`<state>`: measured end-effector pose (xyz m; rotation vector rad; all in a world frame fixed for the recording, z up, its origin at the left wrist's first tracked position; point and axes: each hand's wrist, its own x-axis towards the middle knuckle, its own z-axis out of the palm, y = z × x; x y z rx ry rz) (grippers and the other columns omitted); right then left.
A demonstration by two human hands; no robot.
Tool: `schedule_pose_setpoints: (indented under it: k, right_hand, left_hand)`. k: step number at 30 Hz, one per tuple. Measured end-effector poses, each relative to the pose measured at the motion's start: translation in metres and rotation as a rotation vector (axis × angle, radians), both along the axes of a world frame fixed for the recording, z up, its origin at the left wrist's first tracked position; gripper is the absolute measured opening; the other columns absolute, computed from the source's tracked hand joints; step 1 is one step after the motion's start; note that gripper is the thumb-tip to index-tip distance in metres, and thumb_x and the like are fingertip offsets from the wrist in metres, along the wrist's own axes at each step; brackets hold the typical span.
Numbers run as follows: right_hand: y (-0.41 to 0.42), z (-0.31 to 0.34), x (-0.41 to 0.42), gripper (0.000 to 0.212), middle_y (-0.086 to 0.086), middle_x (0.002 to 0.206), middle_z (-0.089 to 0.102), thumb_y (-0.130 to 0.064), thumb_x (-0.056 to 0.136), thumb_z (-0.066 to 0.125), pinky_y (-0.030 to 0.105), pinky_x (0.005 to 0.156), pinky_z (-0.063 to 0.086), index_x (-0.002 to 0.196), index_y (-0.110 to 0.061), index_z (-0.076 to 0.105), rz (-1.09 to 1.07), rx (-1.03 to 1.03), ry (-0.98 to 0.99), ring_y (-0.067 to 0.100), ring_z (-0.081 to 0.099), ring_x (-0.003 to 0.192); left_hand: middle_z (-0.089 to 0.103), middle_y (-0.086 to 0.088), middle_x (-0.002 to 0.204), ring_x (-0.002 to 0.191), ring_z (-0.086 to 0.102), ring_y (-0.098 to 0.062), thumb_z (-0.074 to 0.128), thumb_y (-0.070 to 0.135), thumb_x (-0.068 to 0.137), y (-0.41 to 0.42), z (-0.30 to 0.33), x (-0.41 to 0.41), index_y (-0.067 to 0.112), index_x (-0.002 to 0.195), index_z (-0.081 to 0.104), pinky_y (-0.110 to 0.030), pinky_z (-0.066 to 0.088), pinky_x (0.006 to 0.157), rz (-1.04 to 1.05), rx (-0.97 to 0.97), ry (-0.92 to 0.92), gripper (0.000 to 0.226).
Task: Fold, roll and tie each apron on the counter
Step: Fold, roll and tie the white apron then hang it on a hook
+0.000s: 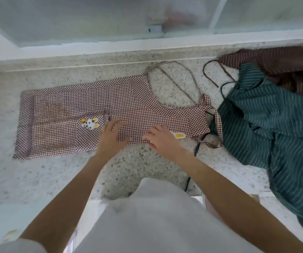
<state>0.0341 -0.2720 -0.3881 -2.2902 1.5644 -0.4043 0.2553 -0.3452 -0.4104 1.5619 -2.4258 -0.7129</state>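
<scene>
A brown-and-white checked apron (70, 106) lies flat and folded lengthwise on the speckled counter (37, 179), with a rabbit patch (90, 123) on its pocket. Its thin straps (176, 79) loop toward the back wall. My left hand (113, 135) rests on the near folded edge with straight fingers, thumb at the hem. My right hand (158, 138) lies flat on the same edge a little to the right, fingers spread on the cloth. A yellow patch (179, 135) shows beside that hand.
A green striped apron (274, 125) is heaped at the right and hangs over the counter's front edge. A brown striped apron (274, 63) is bunched behind it at the back right. A frosted window (92, 19) runs along the back.
</scene>
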Motion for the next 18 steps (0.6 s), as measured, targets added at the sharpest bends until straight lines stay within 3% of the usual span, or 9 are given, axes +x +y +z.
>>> schedule_pose_setpoints:
  k: [4,8,13,16,18]
  right_hand:
    - [-0.007,-0.003,0.07,0.027,0.008,0.101,0.063,-0.011,0.076,0.068,0.041,0.084,0.047,0.103,-0.01,0.065,0.072,0.009,0.027,0.028,0.057,0.097]
    - [-0.021,-0.011,0.133,0.038,0.008,0.102,0.064,-0.012,0.068,0.075,0.039,0.08,0.05,0.104,-0.011,0.065,0.024,0.051,0.096,0.028,0.06,0.094]
    - [-0.036,-0.024,0.178,0.024,0.012,0.106,0.064,-0.02,0.073,0.068,0.038,0.083,0.051,0.095,-0.01,0.063,-0.001,0.033,0.368,0.03,0.059,0.103]
    - [-0.04,-0.025,0.19,0.023,0.011,0.096,0.065,-0.013,0.073,0.07,0.037,0.078,0.052,0.093,-0.007,0.061,-0.043,0.033,0.419,0.028,0.062,0.09]
    - [-0.041,-0.016,0.198,0.013,0.009,0.086,0.065,-0.011,0.079,0.059,0.036,0.073,0.051,0.091,-0.006,0.059,-0.094,0.028,0.375,0.027,0.063,0.08]
  left_hand:
    - [0.045,-0.009,0.137,0.126,0.04,-0.032,0.074,0.045,0.07,0.018,-0.003,0.081,0.023,0.131,0.046,-0.052,0.035,0.102,0.059,0.008,-0.122,0.07]
    - [0.05,-0.01,0.13,0.119,0.047,-0.033,0.076,0.029,0.073,0.015,-0.009,0.156,0.014,0.127,0.052,-0.054,0.042,0.096,0.078,0.043,-0.178,0.061]
    - [0.054,-0.002,0.125,0.114,0.05,-0.028,0.071,0.03,0.077,-0.002,-0.008,0.215,0.019,0.118,0.058,-0.05,0.047,0.089,-0.088,0.009,-0.215,0.044]
    - [0.053,0.002,0.127,0.116,0.048,-0.023,0.069,0.034,0.078,-0.009,-0.005,0.235,0.02,0.119,0.059,-0.045,0.046,0.092,-0.129,0.028,-0.22,0.044]
    - [0.051,0.006,0.13,0.12,0.046,-0.018,0.065,0.037,0.082,-0.012,-0.006,0.246,0.022,0.123,0.056,-0.043,0.044,0.096,-0.131,0.042,-0.225,0.044]
